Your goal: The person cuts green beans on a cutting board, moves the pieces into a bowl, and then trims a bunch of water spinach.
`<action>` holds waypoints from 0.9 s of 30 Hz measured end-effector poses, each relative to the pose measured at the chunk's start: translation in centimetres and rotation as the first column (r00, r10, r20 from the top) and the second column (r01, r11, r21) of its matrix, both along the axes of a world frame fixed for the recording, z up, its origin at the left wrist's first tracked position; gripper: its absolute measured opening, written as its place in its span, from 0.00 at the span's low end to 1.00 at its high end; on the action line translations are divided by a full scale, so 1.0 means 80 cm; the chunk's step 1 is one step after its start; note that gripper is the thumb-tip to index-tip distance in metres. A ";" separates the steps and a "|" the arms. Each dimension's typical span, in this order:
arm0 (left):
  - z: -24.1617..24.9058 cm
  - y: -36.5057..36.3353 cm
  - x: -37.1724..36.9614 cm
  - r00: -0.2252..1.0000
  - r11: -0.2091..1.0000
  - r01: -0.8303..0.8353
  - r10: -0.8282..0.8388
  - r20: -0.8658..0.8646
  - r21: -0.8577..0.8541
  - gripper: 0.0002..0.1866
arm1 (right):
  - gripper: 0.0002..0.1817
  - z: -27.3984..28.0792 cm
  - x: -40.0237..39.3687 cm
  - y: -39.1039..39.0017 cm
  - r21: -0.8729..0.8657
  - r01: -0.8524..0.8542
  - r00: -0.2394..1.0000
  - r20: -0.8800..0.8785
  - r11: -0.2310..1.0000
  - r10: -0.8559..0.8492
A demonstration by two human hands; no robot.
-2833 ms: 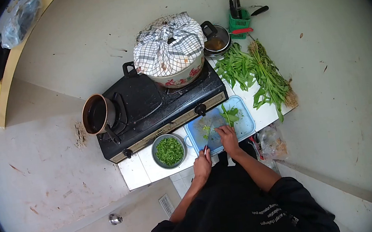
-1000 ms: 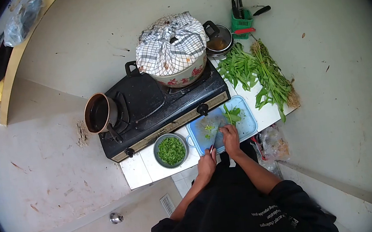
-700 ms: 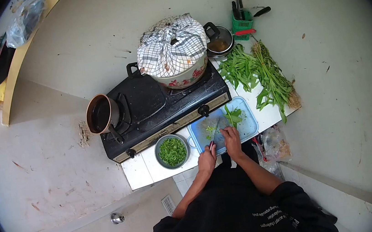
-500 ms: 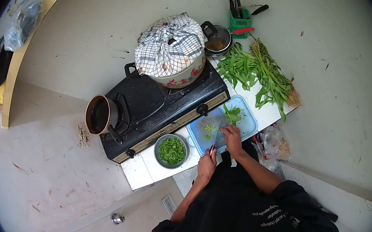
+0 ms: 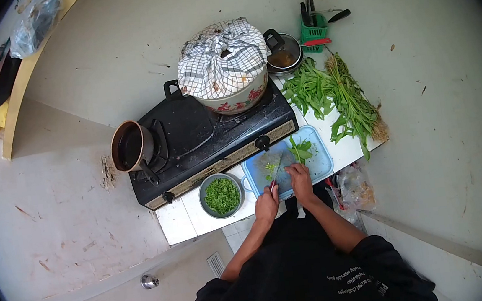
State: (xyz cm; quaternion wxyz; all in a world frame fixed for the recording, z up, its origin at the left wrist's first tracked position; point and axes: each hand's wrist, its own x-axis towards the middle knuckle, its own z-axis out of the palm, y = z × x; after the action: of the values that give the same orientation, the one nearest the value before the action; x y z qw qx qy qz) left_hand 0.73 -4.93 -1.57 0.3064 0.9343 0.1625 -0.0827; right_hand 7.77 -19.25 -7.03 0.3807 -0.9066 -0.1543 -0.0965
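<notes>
My left hand (image 5: 266,203) is closed round the red handle of a knife (image 5: 273,186), its blade pointing away across the blue cutting board (image 5: 321,165). My right hand (image 5: 300,183) is just to the right of the blade, its fingers curled down over the board. Leafy greens (image 5: 300,151) stick out beyond those fingers, and their ends are hidden under the hand. Small chopped bits (image 5: 270,167) lie left of the blade. A grey bowl (image 5: 204,208) of chopped greens (image 5: 222,196) stands to the left of the board.
Behind the board is a black gas stove (image 5: 183,134) with a cloth-covered pot (image 5: 235,102) and a small saucepan (image 5: 144,145). Whole leafy bunches (image 5: 351,99) lie at the right, near a green utensil basket (image 5: 312,34) and a lidded pan (image 5: 289,56). Plastic bags (image 5: 356,188) hang below the counter.
The knife and my left hand have shifted slightly, and the blade now lies more to the right, close to my right fingers. The greens and bowl look the same.
</notes>
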 end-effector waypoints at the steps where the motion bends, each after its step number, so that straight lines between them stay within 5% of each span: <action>1: 0.004 0.003 -0.005 1.000 1.000 0.015 -0.015 -0.005 -0.007 0.23 | 0.16 0.000 0.003 -0.001 -0.007 -0.020 1.000 -0.018 1.000 0.020; 27: 0.016 -0.007 -0.027 0.999 0.999 0.022 -0.024 -0.047 -0.028 0.24 | 0.10 0.018 0.005 0.009 0.097 0.088 0.996 -0.040 0.991 -0.085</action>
State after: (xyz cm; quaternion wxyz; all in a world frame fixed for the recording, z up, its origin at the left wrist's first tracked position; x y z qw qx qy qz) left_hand -1.42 -5.48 -0.28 0.3143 0.9295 0.1578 -0.1107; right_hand 8.14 -18.50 -5.62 0.4231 -0.8942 -0.1029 -0.1040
